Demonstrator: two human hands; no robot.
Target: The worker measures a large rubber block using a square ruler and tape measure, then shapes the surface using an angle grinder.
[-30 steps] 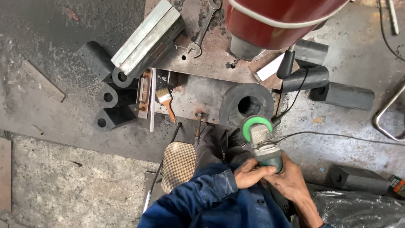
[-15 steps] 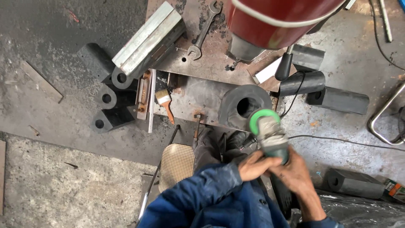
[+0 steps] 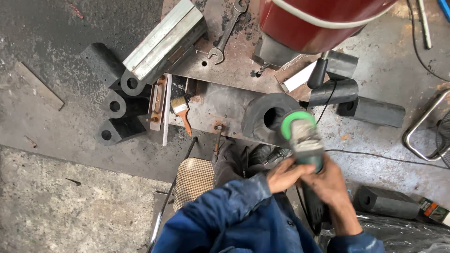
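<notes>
The thick black rubber block with a round bore (image 3: 269, 117) sits on the rusty steel plate bench (image 3: 220, 100), just under the big red drum-shaped machine housing (image 3: 318, 21), and the grey angle grinder with its green guard (image 3: 300, 133) meets its near rim. Both hands are clamped on the grinder, close together: left hand (image 3: 286, 175) at the neck, right hand (image 3: 328, 185) further back on the body. Best, I'd judge, to hold the disc shallow to the rim, press lightly and keep the trailing black cord (image 3: 375, 157) clear. A small wooden-handled paintbrush (image 3: 182, 112) lies well to the side.
</notes>
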